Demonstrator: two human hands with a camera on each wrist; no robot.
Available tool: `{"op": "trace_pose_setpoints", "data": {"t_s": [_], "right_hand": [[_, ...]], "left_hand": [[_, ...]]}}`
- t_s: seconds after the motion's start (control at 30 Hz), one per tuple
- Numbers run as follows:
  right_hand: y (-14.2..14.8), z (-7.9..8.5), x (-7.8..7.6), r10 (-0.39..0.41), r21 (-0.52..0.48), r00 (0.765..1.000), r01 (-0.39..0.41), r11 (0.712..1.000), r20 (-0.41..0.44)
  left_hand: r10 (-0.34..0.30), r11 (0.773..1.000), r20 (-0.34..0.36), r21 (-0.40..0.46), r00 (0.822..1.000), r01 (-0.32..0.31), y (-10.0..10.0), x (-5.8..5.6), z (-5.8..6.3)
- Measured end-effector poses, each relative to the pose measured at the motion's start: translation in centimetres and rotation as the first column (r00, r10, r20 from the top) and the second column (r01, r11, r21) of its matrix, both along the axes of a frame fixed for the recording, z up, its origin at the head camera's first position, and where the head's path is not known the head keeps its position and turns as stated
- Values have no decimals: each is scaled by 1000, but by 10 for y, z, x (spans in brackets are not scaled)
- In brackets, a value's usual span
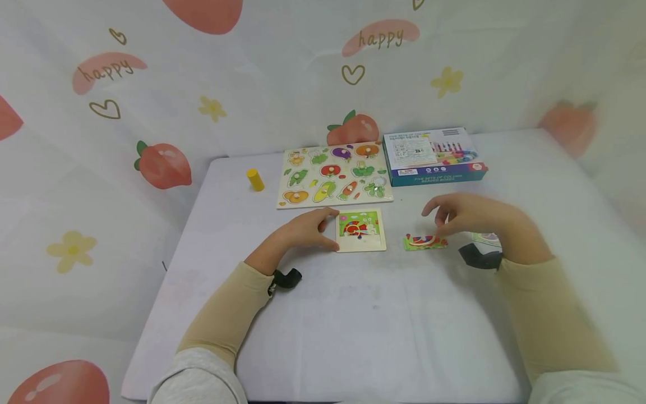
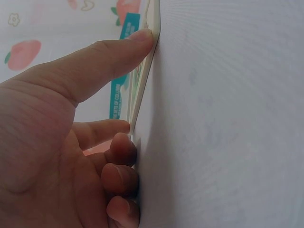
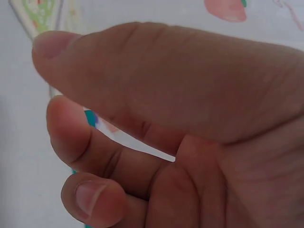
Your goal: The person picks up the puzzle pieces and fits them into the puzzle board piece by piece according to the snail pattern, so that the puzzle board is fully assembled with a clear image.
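A small square wooden puzzle tray (image 1: pixel 363 244) lies mid-table, its upper part filled by a picture strip in green and red. My left hand (image 1: pixel 305 229) holds it by the left side, thumb and index finger at the two corners; in the left wrist view the thumb rests on the tray's edge (image 2: pixel 144 85). To the right of the tray lies a loose red and green puzzle strip (image 1: pixel 425 242). Over that strip's right end hovers my right hand (image 1: pixel 471 213), fingers loosely bent, nothing between thumb and fingertips. Another picture piece (image 1: pixel 487 238) is partly hidden behind the right wrist.
Behind the tray lies a vegetable peg puzzle board (image 1: pixel 315 193). A boxed bead set (image 1: pixel 439 177) stands at the back right, beside that board. A yellow cylinder (image 1: pixel 255 180) is at the back left. A printed cloth hangs behind the table.
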State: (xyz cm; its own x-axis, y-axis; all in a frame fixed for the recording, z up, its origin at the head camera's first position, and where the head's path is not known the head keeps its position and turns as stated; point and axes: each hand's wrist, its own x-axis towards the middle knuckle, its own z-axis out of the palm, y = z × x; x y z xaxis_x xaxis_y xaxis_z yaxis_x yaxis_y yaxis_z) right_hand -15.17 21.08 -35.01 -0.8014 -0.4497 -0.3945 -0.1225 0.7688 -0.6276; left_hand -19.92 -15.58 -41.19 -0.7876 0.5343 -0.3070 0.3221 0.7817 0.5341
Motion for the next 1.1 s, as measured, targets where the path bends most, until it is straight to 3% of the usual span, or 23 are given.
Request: {"op": "trace_pose_setpoints", "data": {"t_s": [0.4, 0.7, 1.1], "right_hand": [[-17, -28, -11, -38, 20, 981, 34, 999, 189], [-32, -40, -11, -10, 57, 991, 3, 998, 134], [-43, -39, -8, 9, 132, 998, -17, 991, 62]], "left_hand": [[15, 1000, 18, -1, 1000, -15, 0, 1, 0], [17, 1000, 11, -5, 1000, -17, 1, 1, 1], [21, 1000, 8, -6, 1000, -21, 1, 1, 0]]}}
